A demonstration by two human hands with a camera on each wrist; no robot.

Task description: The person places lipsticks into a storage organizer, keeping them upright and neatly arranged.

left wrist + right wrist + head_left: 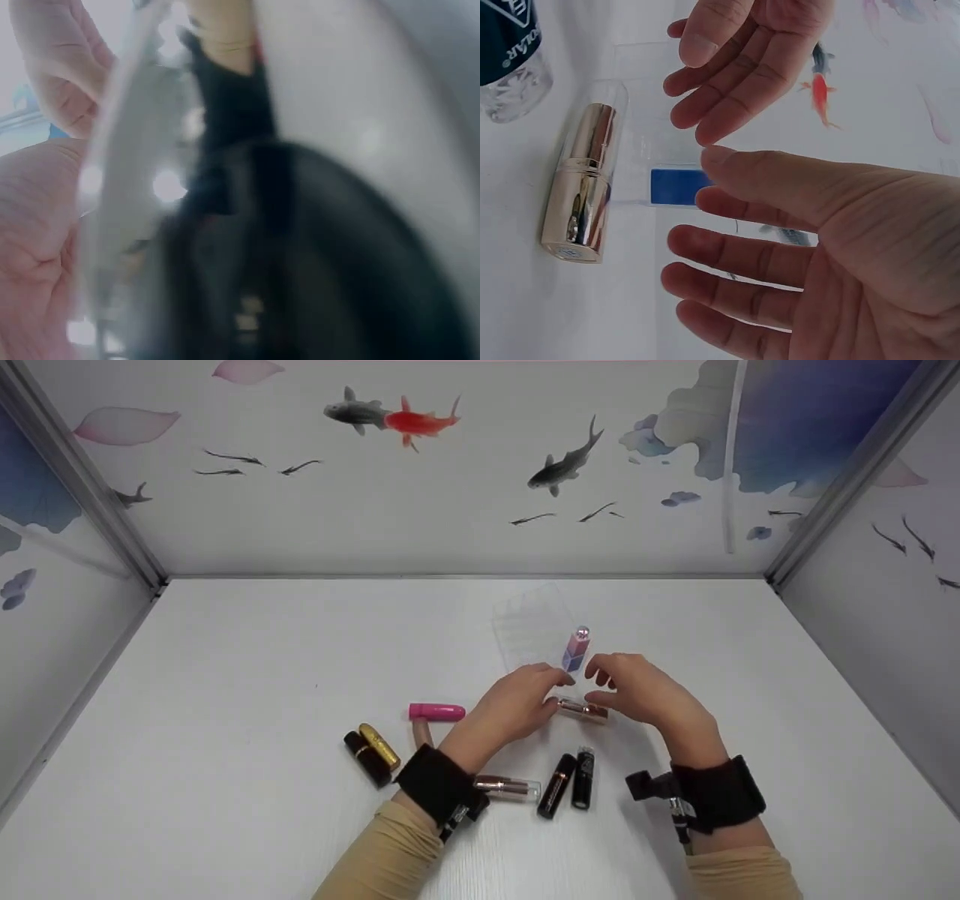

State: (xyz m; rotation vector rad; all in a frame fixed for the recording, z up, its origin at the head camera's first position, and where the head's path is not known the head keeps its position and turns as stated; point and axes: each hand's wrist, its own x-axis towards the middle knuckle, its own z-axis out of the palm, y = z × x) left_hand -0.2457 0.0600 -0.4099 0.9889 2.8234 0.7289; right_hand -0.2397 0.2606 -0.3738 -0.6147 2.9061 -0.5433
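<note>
My left hand (pixel 517 701) and right hand (pixel 637 686) are near each other over the table, fingers relaxed and holding nothing visible. Just beyond the fingertips stands a pink-and-blue lipstick (pixel 576 649) at a clear plastic tray (pixel 529 622); whether it sits in a compartment I cannot tell. A gold lipstick with a clear cap (pixel 583 710) lies beneath the hands, its full length showing as a gold tube (pixel 581 195) in the right wrist view. Blurred, shiny shapes block most of the left wrist view, where part of the left hand (pixel 37 217) shows at the edge.
Nearer me lie two black lipsticks (pixel 557 786) and a clear-capped one (pixel 510 788), partly behind the left wrist. To the left are a pink tube (pixel 437 712), a brownish tube (pixel 422 732), a gold tube (pixel 379 745) and a black one (pixel 367 759). Printed panels (pixel 465 525) enclose the table.
</note>
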